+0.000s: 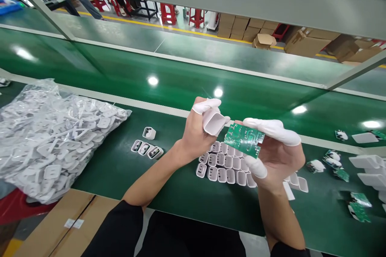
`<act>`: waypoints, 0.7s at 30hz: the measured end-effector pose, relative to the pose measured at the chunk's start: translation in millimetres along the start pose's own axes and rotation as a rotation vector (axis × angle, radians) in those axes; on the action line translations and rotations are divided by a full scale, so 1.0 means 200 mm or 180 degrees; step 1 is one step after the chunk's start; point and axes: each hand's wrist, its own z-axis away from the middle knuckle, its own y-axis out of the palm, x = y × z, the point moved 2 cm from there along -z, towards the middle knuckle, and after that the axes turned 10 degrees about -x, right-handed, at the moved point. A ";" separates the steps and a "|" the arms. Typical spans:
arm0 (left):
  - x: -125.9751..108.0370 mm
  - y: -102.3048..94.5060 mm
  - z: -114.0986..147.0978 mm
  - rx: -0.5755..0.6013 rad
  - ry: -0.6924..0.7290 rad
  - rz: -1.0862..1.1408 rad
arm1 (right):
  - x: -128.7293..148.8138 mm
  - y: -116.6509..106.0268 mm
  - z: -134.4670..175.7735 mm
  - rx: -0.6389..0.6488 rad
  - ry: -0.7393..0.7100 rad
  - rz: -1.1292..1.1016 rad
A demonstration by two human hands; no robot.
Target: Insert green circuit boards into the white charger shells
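My left hand (199, 128), with white finger cots on, is closed round a white plastic charger housing (214, 123) whose open end faces right and toward me. In my right hand (279, 148), also in finger cots, a green circuit board (244, 139) is gripped by its edges, solder side up. The board's left end is close to the housing's mouth, apart from it. Below both hands stand rows of empty white housings (221, 174), partly hidden by the right hand. Left of them, several housings (144, 148) have parts inside.
A clear bag of white plastic covers (54, 140) lies on the left of the green table (177, 192). More circuit boards (358, 207) and white housings (369, 168) are on the right. A metal frame bar (193, 60) crosses behind the table; a cardboard box (57, 225) stands front left.
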 end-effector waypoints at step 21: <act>-0.06 0.01 0.01 0.0077 0.0591 -0.0360 | -0.04 -0.02 0.08 0.0397 -0.0234 0.0310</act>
